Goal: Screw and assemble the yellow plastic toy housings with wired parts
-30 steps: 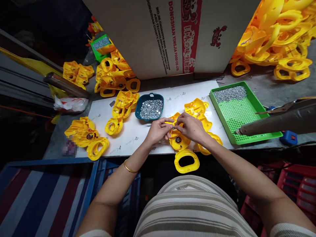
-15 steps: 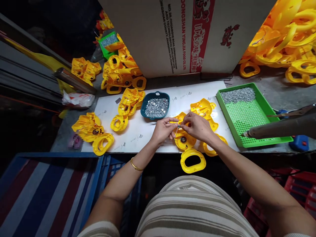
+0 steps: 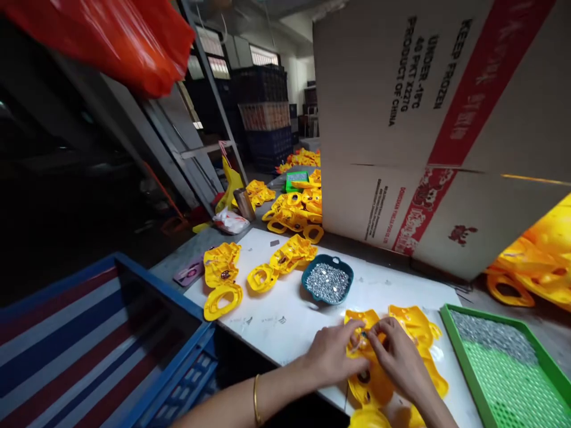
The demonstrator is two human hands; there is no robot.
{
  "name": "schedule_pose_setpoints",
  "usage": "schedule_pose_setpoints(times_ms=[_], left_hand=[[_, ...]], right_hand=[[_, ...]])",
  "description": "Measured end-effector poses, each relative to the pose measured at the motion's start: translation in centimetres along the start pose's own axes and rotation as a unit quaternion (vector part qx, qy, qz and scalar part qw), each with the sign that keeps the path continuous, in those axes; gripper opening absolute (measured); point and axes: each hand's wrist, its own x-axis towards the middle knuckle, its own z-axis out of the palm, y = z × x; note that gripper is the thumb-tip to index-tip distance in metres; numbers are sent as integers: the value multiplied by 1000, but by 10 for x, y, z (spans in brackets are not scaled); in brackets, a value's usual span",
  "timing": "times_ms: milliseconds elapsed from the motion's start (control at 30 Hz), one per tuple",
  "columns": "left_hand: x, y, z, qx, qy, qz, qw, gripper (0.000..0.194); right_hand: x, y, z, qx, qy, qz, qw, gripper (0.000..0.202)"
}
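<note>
My left hand [image 3: 332, 353] and my right hand [image 3: 398, 358] meet above a yellow plastic shell [image 3: 375, 386] at the lower right. Thumb and fingers of each are pinched together. A tiny dark-bluish piece shows between the fingertips, too small to name. Beneath the hands, the shell has a dark round part set in it. To its right lies another yellow shell [image 3: 413, 327], partly covered by my right forearm. A dark teal basket [image 3: 311, 291] of small shiny metal pieces stands just beyond my left hand.
More yellow shells [image 3: 285, 255] lie left of the basket, beside a purple phone-like object [image 3: 190, 272]. A green perforated tray [image 3: 468, 380] with metal pieces is at right. A large carton [image 3: 357, 196] stands behind; a blue crate [image 3: 196, 309] borders the table at left.
The view has swung up and to the left, bringing stacked crates and a red bag into sight. Both hands remain together over the shell, fingertips still pinched at the small piece.
</note>
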Motion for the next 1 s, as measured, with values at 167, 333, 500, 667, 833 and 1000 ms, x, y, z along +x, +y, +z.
schedule_pose_setpoints(times_ms=[167, 333, 500, 667, 833, 1000], left_hand=[[-9, -5, 10, 152, -7, 10, 988, 67], [-15, -10, 16, 196, 44, 103, 974, 63], [-21, -10, 16, 227, 119, 156, 954, 60], [-19, -14, 27, 248, 157, 168, 941, 56], [-20, -14, 32, 245, 175, 154, 941, 50], [-23, -14, 29, 225, 168, 140, 950, 47]], right_hand=[[2, 1, -1, -55, -13, 5, 998, 37], [2, 8, 1, -74, -32, 0, 997, 35], [-1, 10, 9, -55, 25, -24, 998, 35], [-1, 17, 18, -46, 29, -29, 998, 31], [-1, 16, 20, -58, 22, -19, 998, 31], [-3, 14, 13, -55, -28, 4, 998, 31]])
